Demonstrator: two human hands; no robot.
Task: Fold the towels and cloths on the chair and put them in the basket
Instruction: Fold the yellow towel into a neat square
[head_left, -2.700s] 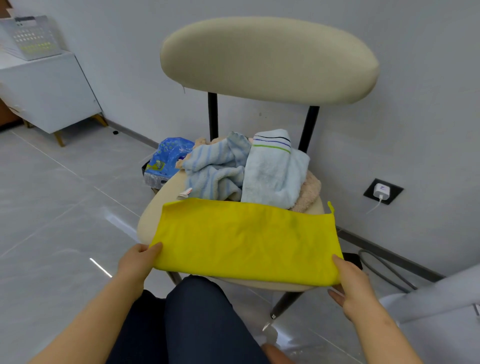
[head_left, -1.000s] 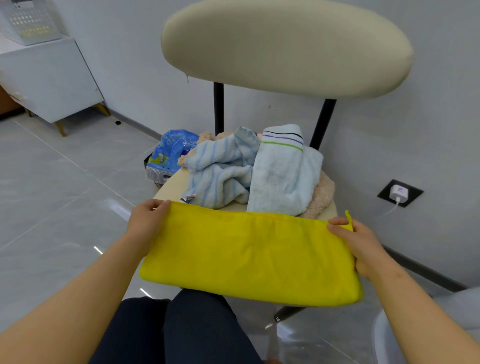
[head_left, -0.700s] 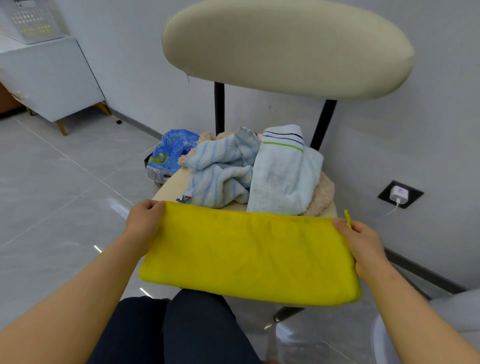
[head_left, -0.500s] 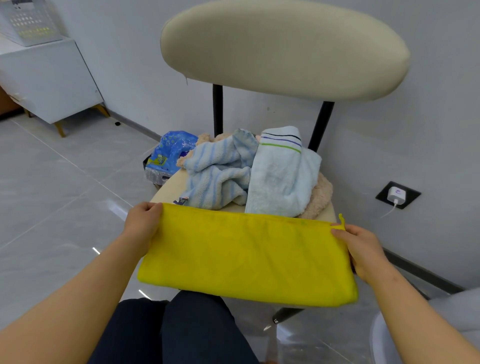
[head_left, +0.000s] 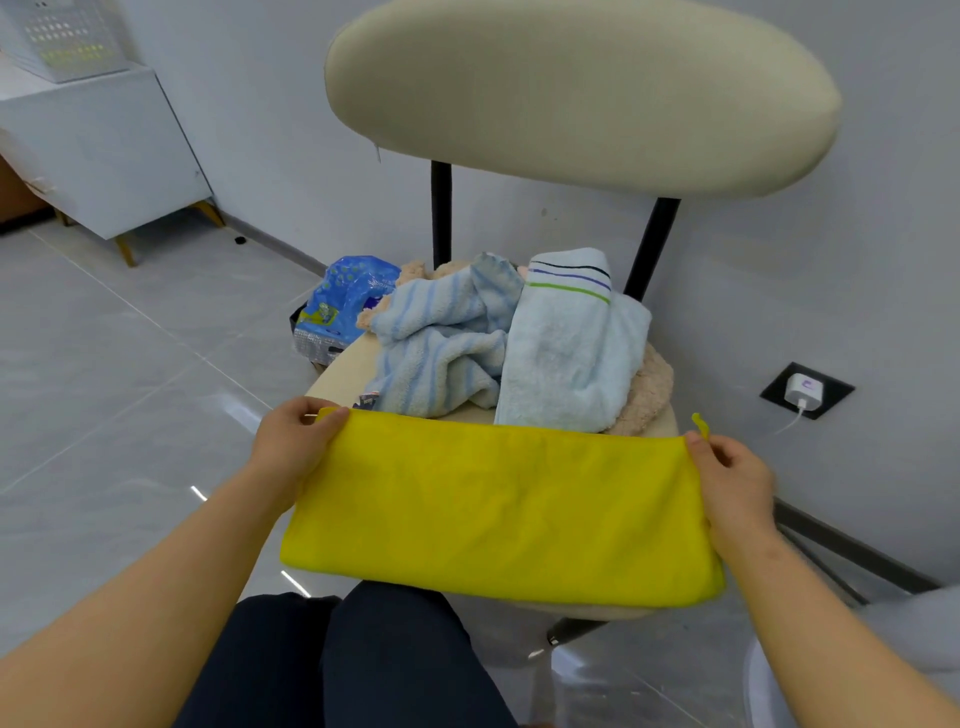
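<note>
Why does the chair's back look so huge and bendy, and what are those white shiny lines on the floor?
Head view: the wide-angle lens bulges the chair back, which is close to the camera; the white streaks on the floor are glare, likely lamps reflected in glossy tiles; the yellow cloth looks sharp, while the pale thing at the lower right edge is blurred.

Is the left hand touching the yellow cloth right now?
Touching. The head view shows the left hand pinching the upper left corner of the yellow cloth.
</note>
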